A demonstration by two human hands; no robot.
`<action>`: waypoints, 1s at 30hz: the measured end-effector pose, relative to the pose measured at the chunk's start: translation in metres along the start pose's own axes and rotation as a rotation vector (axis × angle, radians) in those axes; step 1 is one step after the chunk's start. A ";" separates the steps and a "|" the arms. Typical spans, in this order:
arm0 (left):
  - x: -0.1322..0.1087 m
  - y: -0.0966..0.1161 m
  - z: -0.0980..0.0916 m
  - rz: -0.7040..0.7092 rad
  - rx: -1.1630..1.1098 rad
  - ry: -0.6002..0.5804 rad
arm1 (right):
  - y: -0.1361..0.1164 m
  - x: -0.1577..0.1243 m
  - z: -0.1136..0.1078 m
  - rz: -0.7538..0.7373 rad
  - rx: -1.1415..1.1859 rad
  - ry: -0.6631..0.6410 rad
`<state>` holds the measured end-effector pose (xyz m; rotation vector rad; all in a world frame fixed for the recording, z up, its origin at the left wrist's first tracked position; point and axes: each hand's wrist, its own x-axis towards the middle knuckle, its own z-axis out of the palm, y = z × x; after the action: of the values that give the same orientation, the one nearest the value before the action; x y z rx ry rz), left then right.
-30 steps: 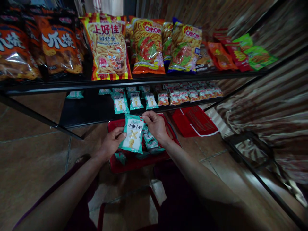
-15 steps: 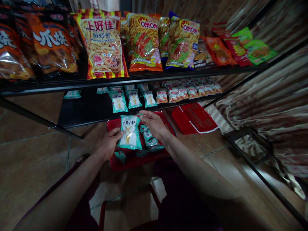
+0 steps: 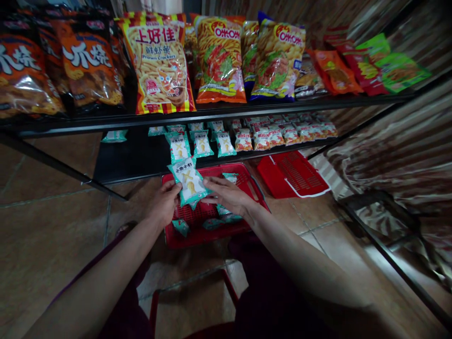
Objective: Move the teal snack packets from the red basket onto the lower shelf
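A teal and white snack bag (image 3: 189,181) is held up over a red basket (image 3: 263,200), its top edge close to the lower shelf. My left hand (image 3: 165,202) pinches its left side, thumb on the front. My right hand (image 3: 229,195) has its fingers at the bag's right edge, closed against it. A teal corner shows beneath the bag; whether it belongs to a second bag I cannot tell. Several more teal bags lie in the basket, partly hidden by my right hand. Just beyond, matching snack bags (image 3: 179,146) stand in rows on the lower shelf.
Small red and white packets (image 3: 262,138) fill the right of the black lower shelf (image 3: 130,162). Large snack bags (image 3: 160,66) line the upper shelf (image 3: 212,113), overhanging my hands. A second red basket (image 3: 293,174) with a white handle sits on the floor at right.
The held bag has moved up towards the lower shelf and tilted. My right hand has shifted from its top corner down to its right edge. The view has shifted slightly.
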<state>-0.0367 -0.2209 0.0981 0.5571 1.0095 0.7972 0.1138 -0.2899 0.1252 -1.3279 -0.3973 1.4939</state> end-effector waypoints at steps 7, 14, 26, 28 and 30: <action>0.004 -0.004 -0.002 0.002 0.032 0.022 | 0.014 0.001 -0.001 0.026 0.099 0.004; 0.007 -0.005 -0.001 -0.073 0.035 0.100 | 0.027 0.005 0.007 0.103 0.205 0.129; 0.005 0.000 -0.001 -0.335 -0.122 0.129 | 0.025 0.002 0.016 0.036 0.292 0.098; 0.004 0.002 0.000 -0.345 -0.129 0.128 | 0.025 0.002 0.017 0.024 0.280 0.097; 0.005 0.003 -0.001 -0.348 -0.130 0.136 | 0.027 0.001 0.018 0.008 0.264 0.099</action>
<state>-0.0370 -0.2154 0.0976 0.2082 1.1331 0.5897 0.0859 -0.2925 0.1093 -1.1879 -0.1261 1.4257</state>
